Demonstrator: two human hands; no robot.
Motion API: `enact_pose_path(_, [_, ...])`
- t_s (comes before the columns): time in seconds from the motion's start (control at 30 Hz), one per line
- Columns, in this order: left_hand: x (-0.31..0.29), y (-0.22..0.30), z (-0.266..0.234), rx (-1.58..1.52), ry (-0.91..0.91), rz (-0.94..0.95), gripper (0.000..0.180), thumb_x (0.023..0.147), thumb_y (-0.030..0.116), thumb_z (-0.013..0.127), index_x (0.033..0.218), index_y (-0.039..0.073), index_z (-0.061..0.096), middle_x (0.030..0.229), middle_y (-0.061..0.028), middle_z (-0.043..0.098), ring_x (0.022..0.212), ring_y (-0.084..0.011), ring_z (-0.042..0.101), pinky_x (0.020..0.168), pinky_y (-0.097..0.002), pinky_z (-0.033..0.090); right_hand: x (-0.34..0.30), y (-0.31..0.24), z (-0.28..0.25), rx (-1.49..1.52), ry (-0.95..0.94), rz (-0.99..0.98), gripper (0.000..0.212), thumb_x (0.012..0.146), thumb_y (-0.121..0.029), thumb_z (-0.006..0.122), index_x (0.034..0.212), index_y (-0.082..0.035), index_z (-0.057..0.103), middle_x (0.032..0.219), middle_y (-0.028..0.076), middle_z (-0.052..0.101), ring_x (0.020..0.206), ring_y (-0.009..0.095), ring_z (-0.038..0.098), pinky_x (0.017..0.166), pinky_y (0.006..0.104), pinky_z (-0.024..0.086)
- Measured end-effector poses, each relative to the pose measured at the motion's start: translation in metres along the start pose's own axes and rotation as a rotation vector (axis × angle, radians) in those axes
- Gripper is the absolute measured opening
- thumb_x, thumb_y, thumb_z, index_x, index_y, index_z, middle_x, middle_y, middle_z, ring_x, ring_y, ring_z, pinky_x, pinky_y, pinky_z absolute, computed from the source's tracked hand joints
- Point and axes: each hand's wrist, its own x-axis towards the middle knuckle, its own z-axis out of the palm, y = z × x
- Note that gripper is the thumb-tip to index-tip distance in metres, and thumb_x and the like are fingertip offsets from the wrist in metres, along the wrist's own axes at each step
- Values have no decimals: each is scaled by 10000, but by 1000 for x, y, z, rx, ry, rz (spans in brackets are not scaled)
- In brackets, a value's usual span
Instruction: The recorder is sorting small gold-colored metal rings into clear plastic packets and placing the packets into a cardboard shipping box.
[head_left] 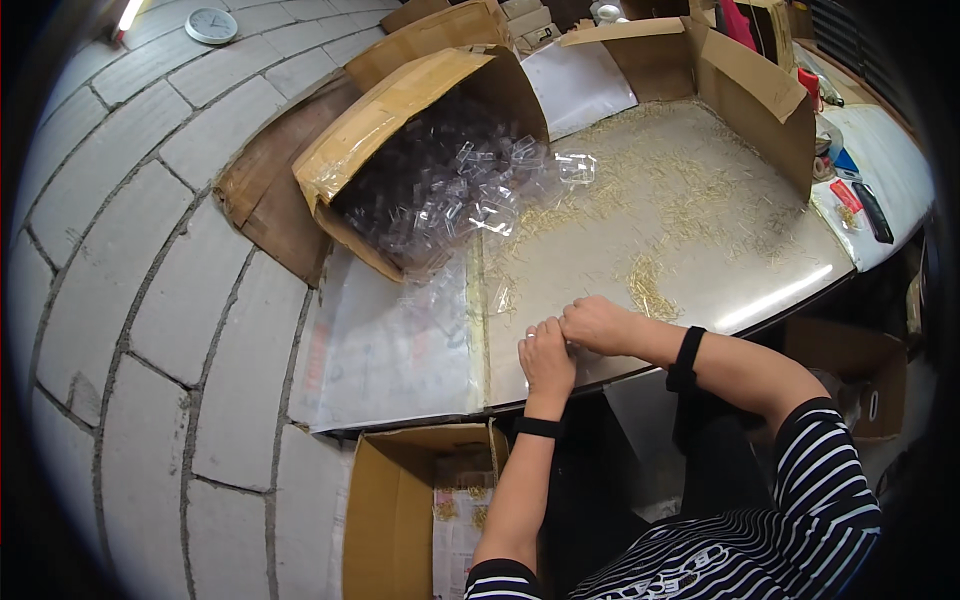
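At the front edge of the table (pixel 720 292), my left hand (pixel 547 360) and my right hand (pixel 600 326) are close together, knuckles up. Both are closed, fingertips curled in toward each other; whatever they hold is hidden under the fingers. Just beyond my right hand lies a small heap of thin gold-coloured pins (pixel 651 288). More such pins (pixel 680 185) are strewn across the tabletop. Farther off to the left, many small clear plastic pieces (pixel 480 195) spill out of a tipped cardboard box (pixel 400 105) onto the table.
Cardboard flaps (pixel 750 110) wall the table's back and right side. A black-handled tool (pixel 873 212) and a red item (pixel 845 194) lie at far right. Below the table's front edge stands an open carton (pixel 385 510) with some gold pieces inside. A block wall (pixel 140 330) runs along the left.
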Motion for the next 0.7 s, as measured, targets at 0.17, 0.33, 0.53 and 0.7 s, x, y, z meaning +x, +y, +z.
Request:
enact_pose_path(0.17, [21, -10, -10, -290, 26, -237, 163, 763, 48, 625, 911, 55, 556, 893, -142, 578, 895, -360, 540, 804, -439, 425, 12, -3, -11, 214, 20, 148, 282, 674, -30, 650, 940, -18, 558, 784, 157, 628, 752, 348, 627, 668, 424, 501])
enact_pose_path(0.33, [27, -10, -12, -118, 212, -177, 174, 761, 75, 671, 903, 50, 574, 923, -132, 566, 944, -353, 534, 828, -427, 425, 23, 1, -3, 140, 263, 337, 200, 705, -59, 623, 893, -31, 563, 805, 131, 624, 790, 323, 615, 640, 421, 500])
enact_pose_path(0.53, [30, -25, -8, 20, 56, -200, 149, 774, 84, 661, 859, 40, 546, 890, -122, 571, 864, -347, 562, 753, -439, 441, 31, 4, 13, 10, 327, 212, 127, 727, -44, 584, 847, -21, 549, 830, 122, 600, 832, 296, 587, 626, 401, 499])
enact_pose_path(0.7, [38, -27, -13, -110, 38, -298, 147, 790, 95, 636, 881, 8, 560, 772, -136, 615, 731, -330, 606, 662, -423, 466, 39, 8, 3, 136, 212, 338, 126, 718, -29, 590, 833, -2, 545, 776, 164, 607, 727, 340, 604, 623, 425, 497])
